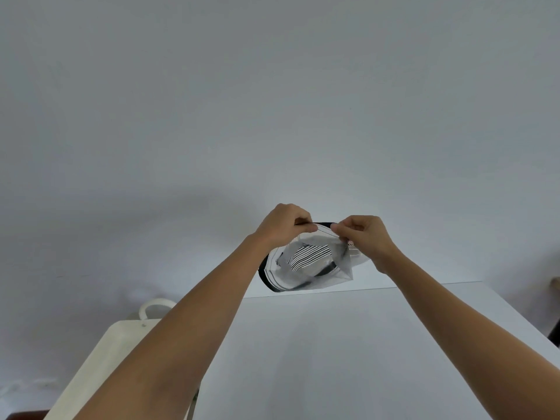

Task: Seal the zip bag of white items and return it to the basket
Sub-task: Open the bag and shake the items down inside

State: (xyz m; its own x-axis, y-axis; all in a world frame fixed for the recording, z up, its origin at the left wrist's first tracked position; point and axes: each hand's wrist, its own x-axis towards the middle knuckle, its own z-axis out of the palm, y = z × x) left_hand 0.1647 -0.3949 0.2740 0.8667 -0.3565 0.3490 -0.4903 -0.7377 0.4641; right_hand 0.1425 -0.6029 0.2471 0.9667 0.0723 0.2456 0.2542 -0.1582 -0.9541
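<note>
Both hands, left hand [285,223] and right hand [365,234], pinch the top edge of the zip bag [306,262], held above the far edge of the bench [348,344].

Both arms outstretched, left hand [283,224] and right hand [365,237] pinching.

Single view: head-worn wide-angle camera, facing forward and slightly down along both outstretched forearms. Tabletop [348,359] close below; blank wall [272,101] fills the upper frame. No second view.
</note>
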